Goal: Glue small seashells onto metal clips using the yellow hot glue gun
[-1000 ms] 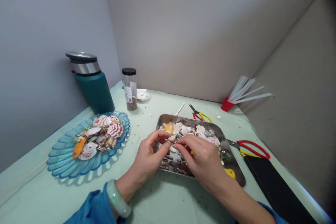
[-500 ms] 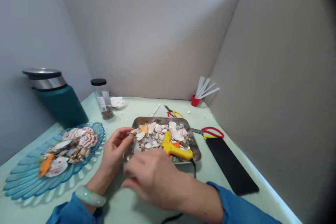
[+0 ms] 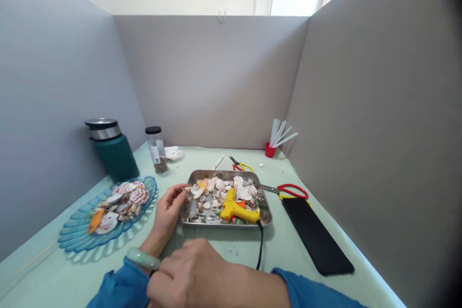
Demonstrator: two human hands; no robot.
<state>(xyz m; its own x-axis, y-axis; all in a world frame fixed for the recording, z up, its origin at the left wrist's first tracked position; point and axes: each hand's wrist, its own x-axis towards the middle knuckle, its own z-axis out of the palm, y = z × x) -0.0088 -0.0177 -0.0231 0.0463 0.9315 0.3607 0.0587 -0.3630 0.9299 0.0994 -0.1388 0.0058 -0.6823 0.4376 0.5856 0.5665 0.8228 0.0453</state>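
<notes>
My left hand [image 3: 169, 209] rests at the left edge of a metal tray [image 3: 266, 215], its fingertips pinched on a small shell piece. The tray holds several shells [image 3: 216, 187] and a yellow glue gun [image 3: 236, 208] whose black cord [image 3: 260, 245] runs toward me. My right hand [image 3: 197, 276] is close to the camera at the bottom of the view, knuckles up, fingers curled under and hidden. A pale green bangle [image 3: 142, 258] sits on my left wrist.
A blue glass dish [image 3: 74, 236] of shells lies at the left. Behind it stand a green flask [image 3: 111, 151] and a clear jar [image 3: 157, 149]. Red scissors [image 3: 288, 191], a black flat case [image 3: 315, 236], small pliers [image 3: 240, 164] and a red cup of glue sticks [image 3: 276, 140] sit right. Grey partitions enclose the table.
The view has risen and pulled back. My right hand left the tray and drew back toward me, uncovering the glue gun. My left hand stayed at the tray's left edge.
</notes>
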